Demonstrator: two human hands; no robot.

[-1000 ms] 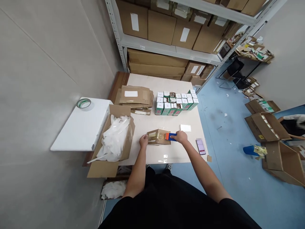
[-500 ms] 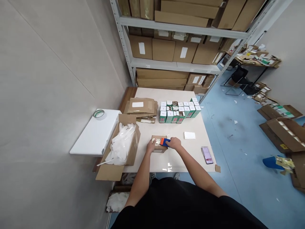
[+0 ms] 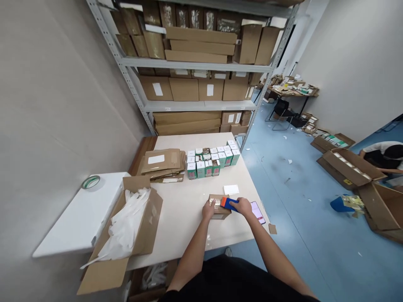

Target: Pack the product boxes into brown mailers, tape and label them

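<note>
The small brown box [image 3: 220, 211] sits on the pale table [image 3: 179, 214], with shiny tape [image 3: 217, 202] across its top. The left hand [image 3: 207, 210] grips its left side. The right hand [image 3: 243, 206] pinches a blue tool [image 3: 232, 205] with an orange end.

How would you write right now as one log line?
left hand: holds small box | right hand: holds blue-orange tool at box | near right hand: phone, white card

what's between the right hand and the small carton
In the head view, a blue-and-orange tool: the right hand holds it, orange end over the small carton.
</note>
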